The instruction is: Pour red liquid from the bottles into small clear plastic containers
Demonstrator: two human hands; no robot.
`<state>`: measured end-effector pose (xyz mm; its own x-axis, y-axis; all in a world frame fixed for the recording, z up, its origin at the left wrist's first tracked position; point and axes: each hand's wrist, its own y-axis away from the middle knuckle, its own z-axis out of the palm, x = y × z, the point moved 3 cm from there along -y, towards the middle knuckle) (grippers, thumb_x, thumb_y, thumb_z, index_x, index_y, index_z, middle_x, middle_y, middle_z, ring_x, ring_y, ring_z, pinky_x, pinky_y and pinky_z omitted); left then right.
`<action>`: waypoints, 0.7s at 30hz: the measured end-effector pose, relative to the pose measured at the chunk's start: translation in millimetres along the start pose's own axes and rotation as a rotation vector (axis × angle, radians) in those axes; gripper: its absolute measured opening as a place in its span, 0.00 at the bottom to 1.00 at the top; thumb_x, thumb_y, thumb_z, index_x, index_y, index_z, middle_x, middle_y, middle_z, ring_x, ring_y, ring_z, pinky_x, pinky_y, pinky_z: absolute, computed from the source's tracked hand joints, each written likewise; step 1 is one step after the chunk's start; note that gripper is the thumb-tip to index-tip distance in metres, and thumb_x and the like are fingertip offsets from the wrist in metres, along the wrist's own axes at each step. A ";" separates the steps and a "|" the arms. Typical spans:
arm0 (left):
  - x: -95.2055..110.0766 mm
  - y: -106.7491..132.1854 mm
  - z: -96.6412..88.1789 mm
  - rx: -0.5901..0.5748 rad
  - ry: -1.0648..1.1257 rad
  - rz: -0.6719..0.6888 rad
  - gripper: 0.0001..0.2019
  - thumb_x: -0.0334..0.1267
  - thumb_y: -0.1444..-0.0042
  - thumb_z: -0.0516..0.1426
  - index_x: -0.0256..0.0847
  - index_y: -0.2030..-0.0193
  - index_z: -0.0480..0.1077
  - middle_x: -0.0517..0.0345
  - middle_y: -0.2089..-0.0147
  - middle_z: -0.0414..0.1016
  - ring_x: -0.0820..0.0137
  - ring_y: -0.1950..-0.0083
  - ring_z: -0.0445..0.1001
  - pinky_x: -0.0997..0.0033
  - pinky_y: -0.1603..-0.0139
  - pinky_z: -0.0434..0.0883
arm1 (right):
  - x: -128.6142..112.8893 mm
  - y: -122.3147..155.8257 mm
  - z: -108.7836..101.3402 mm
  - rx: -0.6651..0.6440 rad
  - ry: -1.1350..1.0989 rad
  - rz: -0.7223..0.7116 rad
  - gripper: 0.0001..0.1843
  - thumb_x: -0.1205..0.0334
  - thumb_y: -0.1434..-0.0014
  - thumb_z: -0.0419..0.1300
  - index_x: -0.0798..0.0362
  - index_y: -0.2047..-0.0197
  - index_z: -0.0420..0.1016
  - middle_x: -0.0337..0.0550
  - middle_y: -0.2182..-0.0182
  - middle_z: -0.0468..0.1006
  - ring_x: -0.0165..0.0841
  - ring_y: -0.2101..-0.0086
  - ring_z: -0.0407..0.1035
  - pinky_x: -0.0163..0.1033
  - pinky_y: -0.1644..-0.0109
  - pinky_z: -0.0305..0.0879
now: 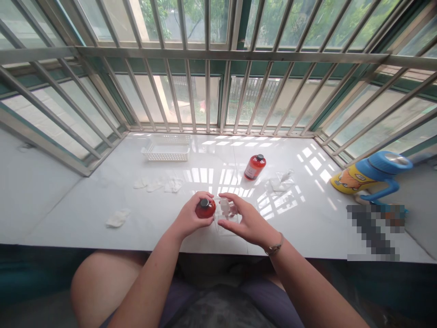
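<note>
A red bottle with a black cap [200, 210] stands on the white counter, and my left hand [186, 216] is wrapped round it from the left. Just right of it is a clear glass or plastic bottle-like piece [225, 207] with a square, see-through base. My right hand [247, 222] is curved about this clear piece, thumb and forefinger apart; I see no firm grip on it. Further back stands a second red bottle [253, 169] with a pale label and dark cap. Beside that sits a similar clear piece [280, 183], hard to make out against the glare.
A white perforated basket [167, 155] stands near the window bars [207, 98]. Crumpled white tissues or wipes [118, 218] lie on the left. At the right, a blue-and-yellow flask [367, 175] leans over beside a pixelated patch. The counter's front edge runs close to my legs.
</note>
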<state>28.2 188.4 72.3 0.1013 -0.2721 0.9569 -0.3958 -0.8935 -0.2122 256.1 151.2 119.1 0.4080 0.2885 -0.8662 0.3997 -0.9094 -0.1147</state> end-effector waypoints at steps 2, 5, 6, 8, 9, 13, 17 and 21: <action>0.1 0.4 -0.3 0.005 -0.014 -0.002 0.22 0.32 0.47 0.71 0.47 0.47 0.73 0.48 0.37 0.75 0.54 0.33 0.74 0.52 0.31 0.71 | 5.9 4.0 3.0 0.010 -0.019 0.021 0.36 0.46 0.33 0.70 0.42 0.27 0.65 0.49 0.39 0.78 0.42 0.48 0.77 0.52 0.42 0.77; 0.3 0.5 -1.1 0.001 -0.042 0.001 0.22 0.37 0.45 0.73 0.47 0.47 0.73 0.47 0.37 0.75 0.54 0.33 0.74 0.50 0.30 0.70 | 20.6 16.2 5.2 0.093 0.022 0.052 0.35 0.46 0.32 0.69 0.42 0.27 0.64 0.49 0.37 0.76 0.41 0.50 0.77 0.53 0.42 0.78; 0.3 0.5 -1.5 -0.002 -0.048 0.005 0.22 0.38 0.45 0.74 0.47 0.46 0.73 0.47 0.36 0.74 0.54 0.32 0.74 0.49 0.29 0.70 | 27.7 21.9 4.7 0.142 0.053 0.065 0.35 0.46 0.32 0.69 0.41 0.27 0.64 0.50 0.36 0.75 0.42 0.49 0.77 0.54 0.41 0.78; 0.1 0.5 -2.2 -0.005 -0.047 0.012 0.24 0.40 0.46 0.75 0.48 0.45 0.74 0.46 0.36 0.74 0.53 0.31 0.73 0.48 0.28 0.70 | 44.2 34.6 2.1 0.250 0.126 0.095 0.35 0.45 0.32 0.68 0.41 0.27 0.63 0.51 0.34 0.73 0.43 0.49 0.77 0.55 0.41 0.78; -0.3 0.7 -2.3 -0.008 -0.042 0.011 0.25 0.41 0.46 0.75 0.48 0.44 0.74 0.46 0.35 0.74 0.52 0.31 0.73 0.47 0.28 0.70 | 53.2 41.1 0.2 0.296 0.159 0.111 0.35 0.44 0.31 0.67 0.42 0.27 0.63 0.52 0.33 0.72 0.43 0.50 0.77 0.55 0.42 0.79; -4.0 3.3 -0.8 0.006 0.014 -0.059 0.27 0.42 0.47 0.76 0.48 0.47 0.68 0.46 0.34 0.73 0.54 0.32 0.74 0.48 0.31 0.73 | 85.4 64.5 -11.0 0.459 0.248 0.176 0.37 0.41 0.31 0.66 0.44 0.26 0.63 0.54 0.35 0.73 0.43 0.53 0.78 0.55 0.45 0.80; -7.0 7.0 2.0 0.081 0.061 -0.108 0.34 0.42 0.49 0.77 0.50 0.47 0.59 0.48 0.33 0.73 0.56 0.31 0.75 0.46 0.31 0.74 | 106.7 77.9 -21.0 0.579 0.286 0.236 0.39 0.38 0.32 0.65 0.45 0.25 0.62 0.56 0.36 0.73 0.45 0.52 0.78 0.55 0.47 0.80; -6.7 7.6 3.1 0.073 -0.035 -0.121 0.42 0.44 0.48 0.77 0.53 0.32 0.61 0.47 0.28 0.68 0.53 0.28 0.72 0.46 0.27 0.72 | 117.2 77.1 -22.6 0.651 0.330 0.205 0.40 0.39 0.31 0.65 0.44 0.25 0.60 0.56 0.38 0.72 0.46 0.52 0.77 0.57 0.46 0.80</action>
<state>27.3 182.4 63.6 0.1767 -0.1721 0.9691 -0.3114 -0.9438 -0.1108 353.3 121.7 19.8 0.6873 0.0767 -0.7223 -0.2337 -0.9182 -0.3198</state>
